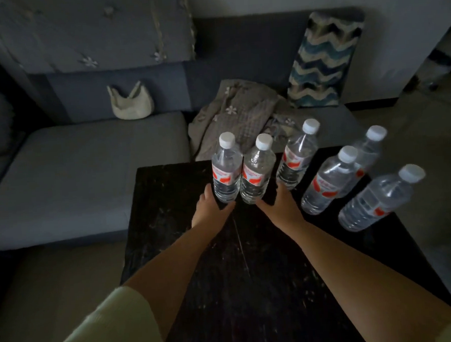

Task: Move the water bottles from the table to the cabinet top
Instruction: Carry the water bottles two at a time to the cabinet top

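Six clear ribbed plastic bottles (295,164) with white caps and red labels are stood upright on the scuffed black bench (197,252). The left hand (210,207) is cupped open around the base of the leftmost bottle (226,170). The right hand (279,203) is opened beside the base of the second bottle (256,174), touching it. A grey fabric sofa (86,163) is seen beyond.

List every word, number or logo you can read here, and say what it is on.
None can be read.
Bottle labels: the red-and-white bands on the two bottles between the hands carry print, too blurred to read.
Other four bottles: same labels, unreadable.
Caps, bag, pillow: no text seen.
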`<state>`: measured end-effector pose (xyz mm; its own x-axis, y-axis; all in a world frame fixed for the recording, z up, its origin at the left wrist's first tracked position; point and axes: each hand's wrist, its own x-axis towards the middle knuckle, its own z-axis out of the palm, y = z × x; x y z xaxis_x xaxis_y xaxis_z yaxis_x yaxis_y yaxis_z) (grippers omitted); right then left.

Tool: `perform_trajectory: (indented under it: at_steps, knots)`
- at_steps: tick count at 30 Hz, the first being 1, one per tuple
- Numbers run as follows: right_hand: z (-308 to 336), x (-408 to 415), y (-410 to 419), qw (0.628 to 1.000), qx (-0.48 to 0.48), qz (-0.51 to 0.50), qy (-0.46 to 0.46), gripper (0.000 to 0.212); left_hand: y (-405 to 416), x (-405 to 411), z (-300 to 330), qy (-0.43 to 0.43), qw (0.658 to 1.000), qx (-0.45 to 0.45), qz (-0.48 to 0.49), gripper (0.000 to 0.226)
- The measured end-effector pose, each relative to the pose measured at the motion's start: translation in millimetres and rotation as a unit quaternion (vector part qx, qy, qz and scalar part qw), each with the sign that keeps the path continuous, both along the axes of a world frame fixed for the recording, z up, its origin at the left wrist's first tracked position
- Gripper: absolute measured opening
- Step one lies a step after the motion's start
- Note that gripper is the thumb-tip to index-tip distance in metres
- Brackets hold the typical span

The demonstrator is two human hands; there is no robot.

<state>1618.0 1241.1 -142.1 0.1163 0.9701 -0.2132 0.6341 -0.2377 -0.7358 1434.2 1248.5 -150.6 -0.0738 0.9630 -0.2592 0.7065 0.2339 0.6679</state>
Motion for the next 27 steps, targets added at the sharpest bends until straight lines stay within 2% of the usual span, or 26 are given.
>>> perform_trajectory:
  at_steps: [3, 6, 9, 11, 14, 20, 27]
  knots:
    - [-12, -4, 30, 0.983, 0.097, 0.006, 0.153, 0.079, 30, 8, -8, -0.101, 0.992, 0.067, 0.024, 0.092]
    - [-31, -5, 54, 0.967, 0.122, 0.017, 0.224, 0.071, 47, 16, -20, -0.186, 0.974, 0.11, 0.068, 0.089]
    - [-49, -8, 66, 0.967, 0.119, 0.003, 0.226, 0.075, 58, 21, -32, -0.227, 0.963, 0.11, 0.101, 0.096]
    - [-58, -10, 70, 0.967, 0.123, -0.021, 0.22, 0.074, 62, 25, -40, -0.235, 0.96, 0.098, 0.121, 0.087]
    - [-65, -10, 73, 0.967, 0.133, -0.035, 0.216, 0.068, 64, 27, -46, -0.225, 0.959, 0.095, 0.143, 0.069]
    - [-63, -7, 52, 0.972, 0.09, -0.033, 0.216, 0.068, 46, 24, -39, -0.214, 0.967, 0.06, 0.126, 0.069]
    - [-42, 13, -4, 0.985, 0.014, -0.028, 0.17, 0.065, -10, 6, -27, -0.171, 0.978, 0.009, 0.12, 0.052]
